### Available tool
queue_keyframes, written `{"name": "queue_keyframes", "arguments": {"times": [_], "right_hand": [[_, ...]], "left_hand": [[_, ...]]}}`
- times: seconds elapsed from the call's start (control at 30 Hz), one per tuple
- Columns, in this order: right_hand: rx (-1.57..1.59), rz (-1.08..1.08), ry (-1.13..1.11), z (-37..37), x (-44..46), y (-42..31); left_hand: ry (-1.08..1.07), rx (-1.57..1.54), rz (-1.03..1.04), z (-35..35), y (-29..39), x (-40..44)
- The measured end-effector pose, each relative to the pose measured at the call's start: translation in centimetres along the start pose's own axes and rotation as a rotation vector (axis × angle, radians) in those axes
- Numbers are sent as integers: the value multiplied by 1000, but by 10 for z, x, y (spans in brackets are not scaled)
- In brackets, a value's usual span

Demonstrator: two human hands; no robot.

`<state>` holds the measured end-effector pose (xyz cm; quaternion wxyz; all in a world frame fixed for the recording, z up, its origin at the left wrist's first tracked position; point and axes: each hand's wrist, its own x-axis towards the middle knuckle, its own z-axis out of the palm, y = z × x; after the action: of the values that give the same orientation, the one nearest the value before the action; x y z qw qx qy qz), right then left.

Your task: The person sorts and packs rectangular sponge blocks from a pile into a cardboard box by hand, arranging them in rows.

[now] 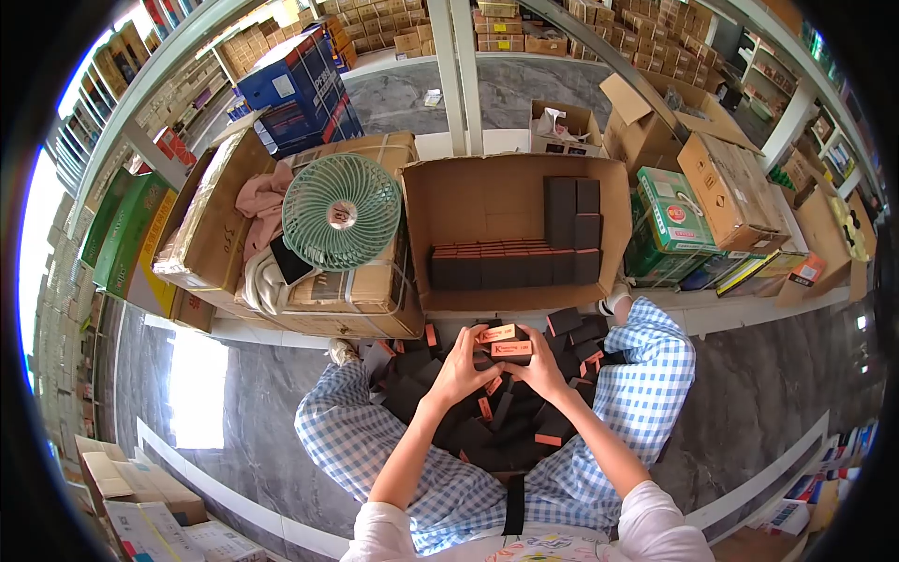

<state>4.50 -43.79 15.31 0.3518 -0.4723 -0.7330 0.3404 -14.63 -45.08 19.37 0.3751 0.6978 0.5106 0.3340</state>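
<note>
Both hands meet above a heap of small black boxes with orange ends, which lies between my legs. My left hand is closed on a small box whose orange end faces up. Just below and to the right of it, my right hand grips another small box, also with its printed orange end showing. The two boxes touch or nearly touch. Beyond my hands stands an open cardboard carton, with rows of black boxes along its near side and more stacked at its right.
A green fan stands on a large carton at the left, beside a pink cloth and a phone. Right of the open carton are a green box and a brown box. A metal post rises behind.
</note>
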Motion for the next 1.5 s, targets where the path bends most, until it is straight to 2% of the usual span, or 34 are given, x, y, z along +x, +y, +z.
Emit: {"name": "queue_keyframes", "arguments": {"times": [0.2,0.27,0.33,0.43,0.5,0.53,0.6,0.67,0.8,0.9,1.0,1.07,1.13,1.2,1.27,1.3,1.37,1.5], "right_hand": [[167,50,70,10,0,20],[205,33,106,11,1,20],[234,59,88,11,1,18],[179,27,64,10,0,17],[205,84,-20,9,-1,17],[205,86,-20,9,-2,17],[68,-71,12,10,-3,17],[116,-39,-11,15,-4,24],[116,-35,-27,17,-6,29],[197,-3,-29,20,-5,31],[256,38,-46,22,-7,30],[505,62,-77,25,-6,28],[426,19,-126,11,-4,14],[696,209,-175,5,-3,5],[754,310,-150,3,-2,15],[717,195,-98,6,0,16],[737,238,-46,7,-3,20],[728,350,-13,12,-4,33]], "left_hand": [[201,-62,120,19,-6,3],[197,-68,127,22,-10,2],[58,-366,-36,27,-18,2],[73,-334,-55,31,-19,-2],[86,-312,-53,30,-16,-2],[89,-250,-1,28,-15,-2],[92,-186,53,25,-13,0],[27,-34,29,22,-13,-1],[22,-76,23,24,-13,-1],[86,-238,-21,26,-6,-2],[65,-209,-2,23,-4,-2],[72,-226,-26,20,0,-1],[49,-201,-19,16,2,0],[53,-247,-14,15,-1,1],[50,-243,-16,15,-3,1],[47,-246,-26,15,-1,2],[40,-200,36,19,0,1],[58,89,123,22,7,-1]]}}
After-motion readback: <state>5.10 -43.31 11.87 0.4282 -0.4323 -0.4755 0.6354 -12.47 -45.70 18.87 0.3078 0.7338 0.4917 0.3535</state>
